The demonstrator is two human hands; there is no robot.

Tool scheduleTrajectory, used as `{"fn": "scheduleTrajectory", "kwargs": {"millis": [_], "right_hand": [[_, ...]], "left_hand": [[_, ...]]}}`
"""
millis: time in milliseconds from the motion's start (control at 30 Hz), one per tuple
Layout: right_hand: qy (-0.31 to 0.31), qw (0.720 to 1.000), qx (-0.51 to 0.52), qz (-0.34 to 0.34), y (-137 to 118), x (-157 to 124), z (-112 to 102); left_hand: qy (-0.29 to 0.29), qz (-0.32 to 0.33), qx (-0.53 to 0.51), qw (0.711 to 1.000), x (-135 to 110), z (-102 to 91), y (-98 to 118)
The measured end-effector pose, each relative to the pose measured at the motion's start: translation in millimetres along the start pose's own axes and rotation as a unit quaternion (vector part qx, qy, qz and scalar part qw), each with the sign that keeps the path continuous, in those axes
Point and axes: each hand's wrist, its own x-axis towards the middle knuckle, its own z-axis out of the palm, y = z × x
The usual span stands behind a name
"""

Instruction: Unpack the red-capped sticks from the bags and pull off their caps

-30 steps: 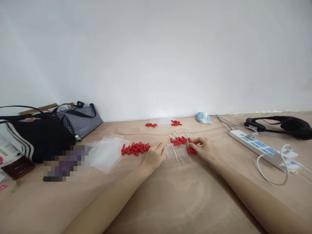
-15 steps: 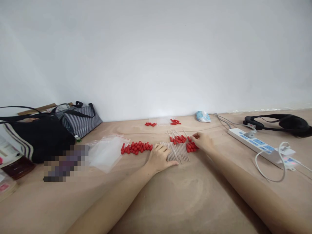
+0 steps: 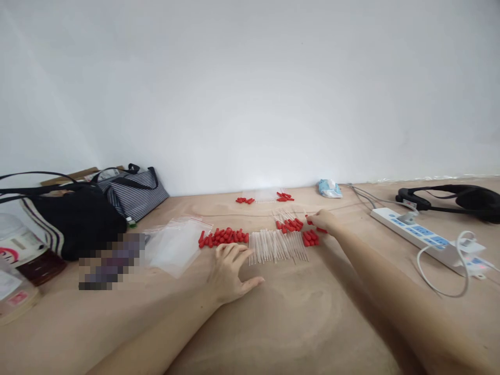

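Observation:
My left hand [image 3: 233,271] rests low over the table, fingers spread and thumb stretched out, holding nothing. Its fingertips lie just in front of a pile of small red pieces [image 3: 222,237] and beside a row of thin clear sticks [image 3: 273,246]. Farther right, my right hand [image 3: 326,221] is closed in a pinch, with a small red piece [image 3: 309,219] at its fingertips. Another bit of red shows under that hand. Nearby are a small red pile [image 3: 311,238] and a group of clear sticks with red ends [image 3: 289,225].
Clear zip bags [image 3: 172,247] lie left of the red pile. More red pieces [image 3: 285,197] and clear sticks are by the wall. A power strip [image 3: 422,234], black headset [image 3: 449,203], blue-white packet [image 3: 330,188], striped bag [image 3: 138,192] and black bag [image 3: 89,221] surround the area.
My left hand has moved left and toward me, off the clear sticks, uncovering more of the row. My right hand has shifted slightly away from the right red pile, which shows more fully.

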Motion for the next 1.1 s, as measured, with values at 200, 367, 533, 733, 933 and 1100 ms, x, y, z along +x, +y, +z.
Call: {"fn": "scheduleTrajectory", "kwargs": {"millis": [200, 367, 533, 733, 933, 1100], "right_hand": [[0.083, 0.949, 0.072, -0.297, -1, -61, 19], [0.147, 0.847, -0.025, -0.510, -2, -109, 57], [0.136, 0.818, -0.041, -0.557, -9, -126, 69], [0.121, 0.818, -0.032, -0.562, -11, -130, 67], [0.112, 0.815, -0.022, -0.569, -4, -128, 63], [0.142, 0.856, 0.025, -0.496, 16, -109, 50]], "left_hand": [[0.042, -0.015, 0.039, 0.998, -5, -2.2, -6], [0.051, 0.047, 0.067, 0.995, -2, 0.8, -1], [0.049, 0.086, 0.038, 0.994, -1, 0.8, 6], [0.026, 0.087, 0.026, 0.995, -3, -0.7, 9], [0.021, 0.084, 0.011, 0.996, -5, -3.9, 1], [0.066, 0.058, 0.016, 0.996, -13, -9.1, -14]]}}
